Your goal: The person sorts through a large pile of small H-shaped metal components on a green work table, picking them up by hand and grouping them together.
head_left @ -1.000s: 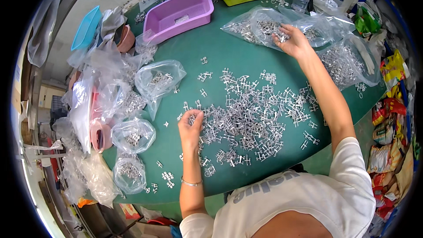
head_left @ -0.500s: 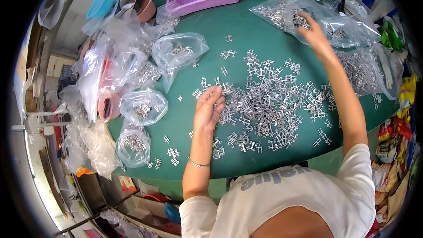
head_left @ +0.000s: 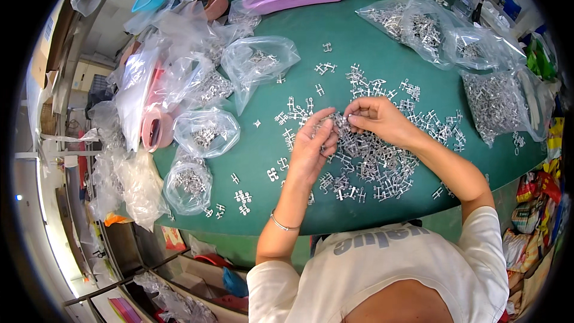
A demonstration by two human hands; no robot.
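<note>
The left hand (head_left: 312,143) is partly curled, thumb against fingers, grasping small metal parts (head_left: 339,122) at its tips, and the right hand (head_left: 379,121) pinches at the same parts from the right, thumb and forefinger nearly meeting the left fingertips; how many parts lie between them is too small to tell. They are held over the left far side of the heap (head_left: 379,164), which spreads loosely on the green table (head_left: 254,161). The likeliest slip is a part dropping from so narrow a pinch: it would land among lookalikes and be hard to find again. The pieces have looped, branching ends, so one lifted from the heap could hook its neighbours and drag several along. The left wrist, with its bangle (head_left: 284,222), is close to loose pieces beside the heap; a sideways sweep of that forearm might scatter them or push some toward the near edge. At the left, the middle bag (head_left: 228,134) and near bag (head_left: 190,204) stand with their mouths gaping, the latter near the table's edge, so a knock from the left elbow could tip out their contents. The far right bag (head_left: 443,15) is limp and slack too, and a tug on its thin film could spill pieces across the table.
</note>
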